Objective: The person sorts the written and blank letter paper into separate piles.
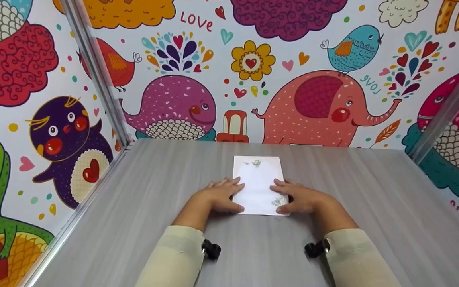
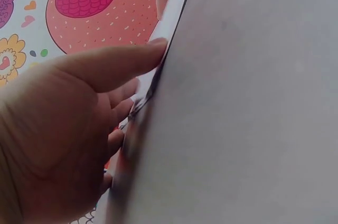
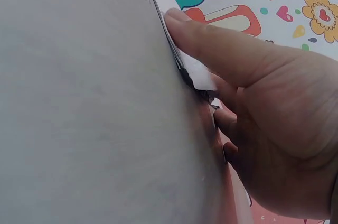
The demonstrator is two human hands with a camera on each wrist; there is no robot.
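A white notepad or small stack of paper (image 1: 256,185) with little green floral prints lies flat on the grey table. On its left edge rests my left hand (image 1: 222,195), thumb near the lower corner and forefinger higher up. My right hand (image 1: 302,197) mirrors it on the right edge. The left wrist view shows the left thumb (image 2: 124,63) extended onto the top of the white paper (image 2: 168,23), other fingers down along the side. Likewise, the right thumb (image 3: 222,44) touches the paper's (image 3: 196,73) top in the right wrist view. A dark, thin edge shows beneath the paper.
The grey wood-grain table (image 1: 165,175) surrounds the paper. Behind stands a wall (image 1: 253,127) printed with cartoon animals, and metal posts (image 1: 98,71) rise at the table's back corners. A black wrist device (image 1: 211,250) sits at each sleeve cuff.
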